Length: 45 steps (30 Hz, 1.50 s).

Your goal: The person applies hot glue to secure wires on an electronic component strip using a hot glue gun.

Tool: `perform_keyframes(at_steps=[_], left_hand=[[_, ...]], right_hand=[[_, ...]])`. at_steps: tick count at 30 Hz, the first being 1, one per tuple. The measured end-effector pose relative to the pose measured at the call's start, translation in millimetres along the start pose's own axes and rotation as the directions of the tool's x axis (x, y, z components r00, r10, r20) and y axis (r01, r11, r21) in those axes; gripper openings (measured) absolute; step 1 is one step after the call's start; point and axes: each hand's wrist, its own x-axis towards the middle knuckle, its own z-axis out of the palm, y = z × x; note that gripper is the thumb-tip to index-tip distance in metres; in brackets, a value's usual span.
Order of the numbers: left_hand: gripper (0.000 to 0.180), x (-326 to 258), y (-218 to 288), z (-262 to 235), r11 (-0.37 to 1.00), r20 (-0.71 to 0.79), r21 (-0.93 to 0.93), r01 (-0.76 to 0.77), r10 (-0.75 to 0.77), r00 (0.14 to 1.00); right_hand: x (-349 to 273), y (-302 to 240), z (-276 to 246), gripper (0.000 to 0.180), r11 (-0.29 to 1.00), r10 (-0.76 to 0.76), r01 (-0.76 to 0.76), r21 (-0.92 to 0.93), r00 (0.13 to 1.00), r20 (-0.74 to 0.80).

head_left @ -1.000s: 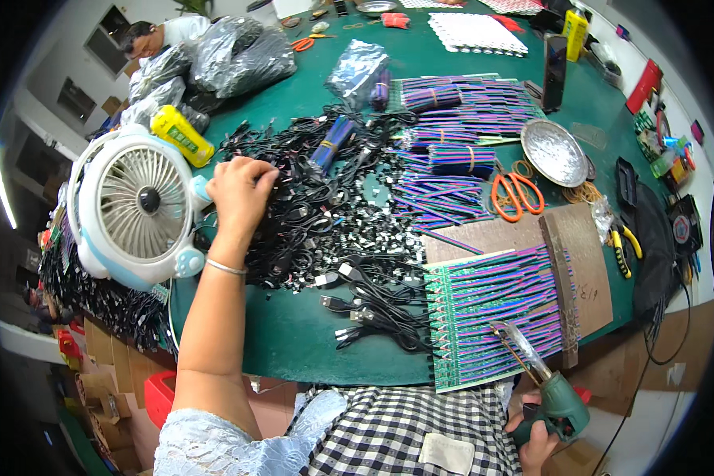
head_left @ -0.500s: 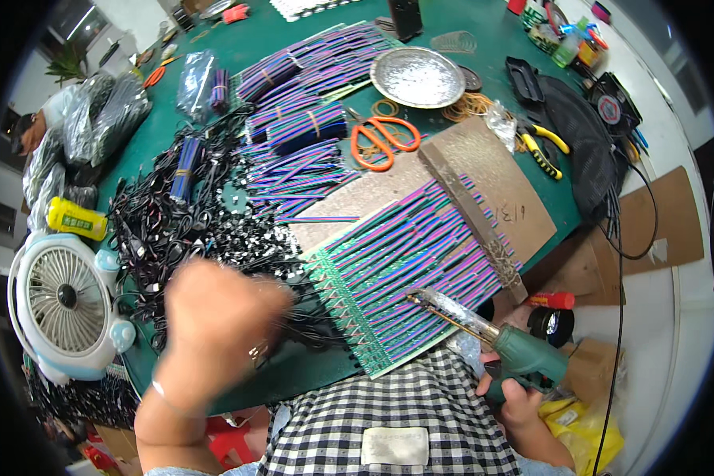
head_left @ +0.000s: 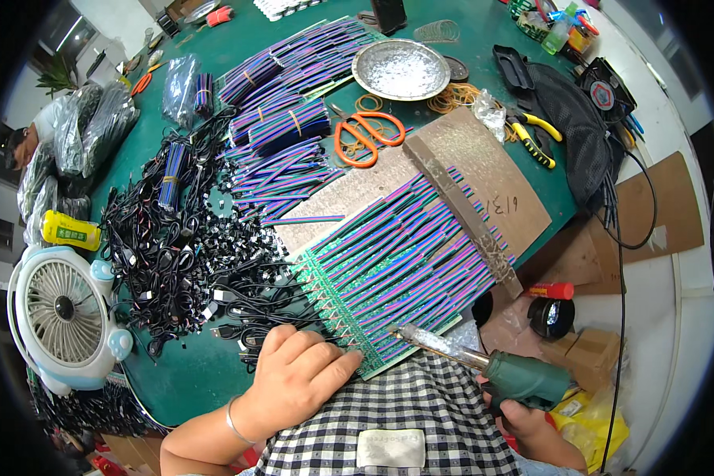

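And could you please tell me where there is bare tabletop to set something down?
Bare green tabletop lies between the white-and-blue round fan and the left hand. A second patch lies between the blue-and-purple wire strips and the white sheet farther back. The middle is crowded with tangled black cables and those strips.

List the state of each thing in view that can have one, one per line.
Left hand: curled at the board's near edge; grip unclear
Right hand: closed around the soldering gun
Soldering gun: held, tip over the board
Board: lying flat, wires across it
Bar: lying across the wires
Pliers: handles spread
Bottle: on its side
Fan: standing; spinning unclear
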Motion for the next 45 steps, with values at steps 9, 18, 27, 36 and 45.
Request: perform_keyframes(at_steps=[9, 18, 27, 36, 45], left_hand=[[0.021, -7.7, 1.8, 15.9, 0.997, -0.051, -0.042, 0.061, -0.063, 0.997], [0.023, -2.0, 2.3, 11.9, 0.992, -0.01, -0.084, 0.091, -0.092, 0.996], [0.021, 1.1, 5.9, 12.8, 0.99, 0.009, -0.061, 0.123, -0.123, 0.992], [0.019, 2.7, 6.5, 12.1, 0.989, 0.018, -0.054, 0.134, -0.134, 0.991], [0.021, 2.0, 9.4, 13.2, 0.986, 0.015, -0.043, 0.159, -0.158, 0.987]], right_hand=[[4.8, 19.1, 0.6, 0.029, 0.963, -0.173, 0.182, -0.199, 0.983, 0.062], [14.3, -6.7, 15.0, 0.029, 0.936, -0.207, 0.23, -0.265, 0.972, 0.111], [17.3, 9.7, 1.8, 0.03, 0.889, -0.264, 0.316, -0.33, 0.945, 0.194], [5.8, 23.5, 2.5, 0.032, 0.974, -0.189, 0.182, -0.132, 0.981, -0.041], [6.1, 4.5, 2.8, 0.034, 0.981, -0.169, 0.172, -0.084, 0.985, 0.046]])
